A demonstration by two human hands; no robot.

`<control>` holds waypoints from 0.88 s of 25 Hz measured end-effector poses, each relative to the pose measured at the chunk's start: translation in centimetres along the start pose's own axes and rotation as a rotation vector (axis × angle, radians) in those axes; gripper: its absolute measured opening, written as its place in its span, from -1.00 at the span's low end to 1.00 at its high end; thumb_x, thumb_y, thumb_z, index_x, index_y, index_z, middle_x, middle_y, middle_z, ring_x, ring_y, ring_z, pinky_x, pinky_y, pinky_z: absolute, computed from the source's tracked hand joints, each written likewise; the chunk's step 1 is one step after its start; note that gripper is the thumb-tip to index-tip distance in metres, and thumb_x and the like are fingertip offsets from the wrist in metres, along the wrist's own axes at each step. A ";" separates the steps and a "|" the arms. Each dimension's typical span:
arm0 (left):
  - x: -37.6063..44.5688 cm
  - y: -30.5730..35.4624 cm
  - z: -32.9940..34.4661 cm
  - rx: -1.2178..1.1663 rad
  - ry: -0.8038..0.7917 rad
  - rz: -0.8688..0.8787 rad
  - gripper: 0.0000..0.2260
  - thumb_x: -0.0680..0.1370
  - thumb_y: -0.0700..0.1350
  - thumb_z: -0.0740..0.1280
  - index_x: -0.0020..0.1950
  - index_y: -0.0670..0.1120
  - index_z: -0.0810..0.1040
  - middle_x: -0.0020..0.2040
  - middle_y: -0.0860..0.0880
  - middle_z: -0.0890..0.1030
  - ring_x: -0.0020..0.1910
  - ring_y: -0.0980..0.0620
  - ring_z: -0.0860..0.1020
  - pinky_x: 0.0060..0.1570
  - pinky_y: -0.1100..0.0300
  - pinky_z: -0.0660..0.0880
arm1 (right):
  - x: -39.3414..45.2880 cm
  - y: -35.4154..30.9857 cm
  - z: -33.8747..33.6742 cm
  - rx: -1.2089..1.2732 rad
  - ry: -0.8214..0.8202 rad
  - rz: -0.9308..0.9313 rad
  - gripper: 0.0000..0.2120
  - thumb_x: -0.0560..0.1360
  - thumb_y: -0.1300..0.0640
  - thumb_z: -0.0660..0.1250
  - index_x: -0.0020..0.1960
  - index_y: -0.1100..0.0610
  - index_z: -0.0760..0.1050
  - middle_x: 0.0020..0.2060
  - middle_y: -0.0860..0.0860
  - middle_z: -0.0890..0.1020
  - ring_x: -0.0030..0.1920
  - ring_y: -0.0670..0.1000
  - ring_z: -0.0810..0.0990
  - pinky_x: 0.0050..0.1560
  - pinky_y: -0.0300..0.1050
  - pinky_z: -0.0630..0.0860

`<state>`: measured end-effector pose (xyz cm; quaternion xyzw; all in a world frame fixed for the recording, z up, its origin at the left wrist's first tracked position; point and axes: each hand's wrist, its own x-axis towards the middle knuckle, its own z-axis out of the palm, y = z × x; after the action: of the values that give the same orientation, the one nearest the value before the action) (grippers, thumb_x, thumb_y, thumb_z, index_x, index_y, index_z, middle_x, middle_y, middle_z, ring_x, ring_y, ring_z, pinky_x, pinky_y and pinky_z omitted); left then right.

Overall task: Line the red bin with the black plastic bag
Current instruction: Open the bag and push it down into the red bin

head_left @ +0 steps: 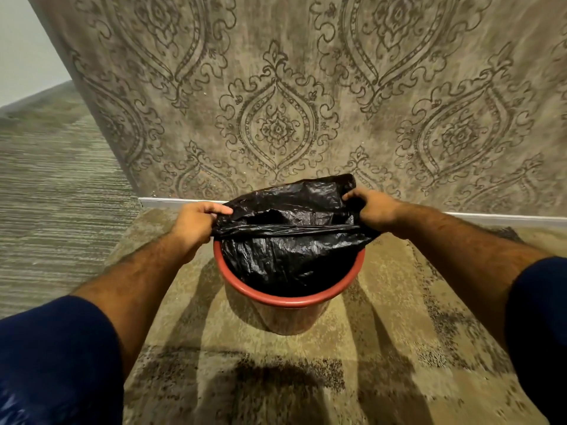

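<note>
A person's left hand (196, 223) pinches the left edge of a black plastic bag (288, 237), thumb laid along the top of the film, while the right hand (376, 210) clenches the bag's right edge, fingers curled over the plastic. Between the two hands the near lip of the bag is pulled into a taut, rope-like band above the mouth of the red bin (285, 299); the far lip stands up loosely behind it, leaving a narrow dark opening. The bag's body hangs down inside the bin, crumpled and glossy, and the near arc of the red rim is bare, with no plastic folded over it. The far rim is hidden behind the bag. The bin stands upright on a mottled tan and brown carpet (383, 348), just in front of a white baseboard (506, 216) at the foot of a wall covered in damask-patterned wallpaper (277, 127). Open carpet lies on both sides of the bin and toward the camera. Grey striped flooring (52, 185) runs past the wall's corner at left. Dark blue sleeves (58, 360) end above both elbows.
</note>
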<state>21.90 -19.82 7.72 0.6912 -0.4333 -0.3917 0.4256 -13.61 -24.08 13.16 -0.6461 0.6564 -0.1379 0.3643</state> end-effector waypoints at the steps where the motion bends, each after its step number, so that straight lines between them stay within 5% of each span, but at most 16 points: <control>1: 0.2 0.0 0.3 -0.013 0.033 0.023 -0.64 0.69 -0.39 0.13 0.01 -0.11 0.69 -0.26 -0.04 0.58 -0.57 0.19 0.42 -0.64 0.41 0.23 | 0.2 -0.1 0.0 0.015 0.010 -0.007 -0.34 0.55 0.54 0.19 0.53 0.04 0.45 0.26 0.15 0.54 0.03 0.10 0.63 -0.30 -0.15 0.60; 4: 0.5 0.2 0.9 -0.049 0.071 0.034 -0.73 0.70 -0.26 0.29 0.39 -0.19 0.59 0.00 -0.08 0.66 -0.28 0.23 0.61 -0.25 0.46 0.53 | 0.9 -0.3 0.4 0.077 0.059 0.023 -0.34 0.58 0.54 0.11 0.58 0.09 0.38 0.22 0.16 0.54 -0.08 0.06 0.61 -0.42 -0.17 0.56; 6: 0.7 -0.1 1.0 -0.062 0.028 0.019 -0.53 0.64 -0.22 0.41 0.55 -0.17 0.45 0.20 -0.09 0.63 0.00 0.04 0.65 0.16 0.17 0.61 | 1.2 -0.2 0.6 0.108 0.114 0.057 -0.39 0.60 0.51 0.06 0.57 0.13 0.37 0.13 0.17 0.54 -0.14 0.07 0.58 -0.45 -0.12 0.53; 7: 0.7 -0.3 1.1 -0.064 0.007 0.006 -0.48 0.61 -0.24 0.44 0.57 -0.16 0.42 0.19 -0.08 0.64 0.02 0.00 0.66 0.18 0.06 0.63 | 1.4 -0.1 0.7 0.118 0.135 0.069 -0.43 0.61 0.50 0.04 0.55 0.15 0.39 0.07 0.17 0.55 -0.18 0.09 0.56 -0.51 -0.14 0.51; 11: 1.4 -0.3 1.4 -0.063 -0.090 0.002 -0.38 0.57 -0.35 0.44 0.59 -0.07 0.39 0.01 0.11 0.67 -0.06 0.09 0.69 -0.26 0.29 0.64 | 1.8 -0.4 0.3 0.159 0.132 0.104 -0.45 0.65 0.44 0.03 0.56 0.09 0.36 0.06 0.20 0.56 -0.21 0.13 0.58 -0.64 -0.25 0.47; 15: 2.3 1.1 1.7 -0.082 -0.146 -0.032 -0.21 0.52 -0.38 0.44 0.67 0.06 0.26 0.36 0.00 0.58 0.14 0.06 0.63 -0.13 0.28 0.59 | 1.8 -1.2 0.2 0.271 0.091 0.152 -0.43 0.65 0.35 0.09 0.57 -0.06 0.32 0.03 0.12 0.61 -0.18 0.10 0.63 -0.43 -0.14 0.57; 19: 3.0 2.0 2.2 -0.148 -0.149 -0.054 -0.30 0.57 -0.39 0.37 0.66 -0.02 0.29 0.36 -0.05 0.58 0.01 0.15 0.61 -0.32 0.36 0.57 | 2.4 -2.1 0.7 0.290 0.106 0.139 -0.71 0.50 0.41 0.29 0.04 0.04 0.52 -0.17 0.09 0.63 -0.28 0.03 0.59 -0.47 -0.23 0.51; 22: 2.7 1.2 2.7 -0.139 -0.081 -0.124 -0.46 0.60 -0.29 0.41 0.58 -0.14 0.41 0.19 -0.11 0.67 -0.13 0.09 0.63 -0.30 0.25 0.54 | 2.8 -1.4 1.1 0.257 0.107 0.186 -0.81 0.49 0.43 0.27 -0.04 0.19 0.55 -0.23 0.16 0.62 -0.34 0.08 0.60 -0.45 -0.20 0.55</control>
<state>19.97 -23.36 7.51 0.6692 -0.3785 -0.4739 0.4295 -11.56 -26.59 12.46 -0.5221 0.7089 -0.2208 0.4196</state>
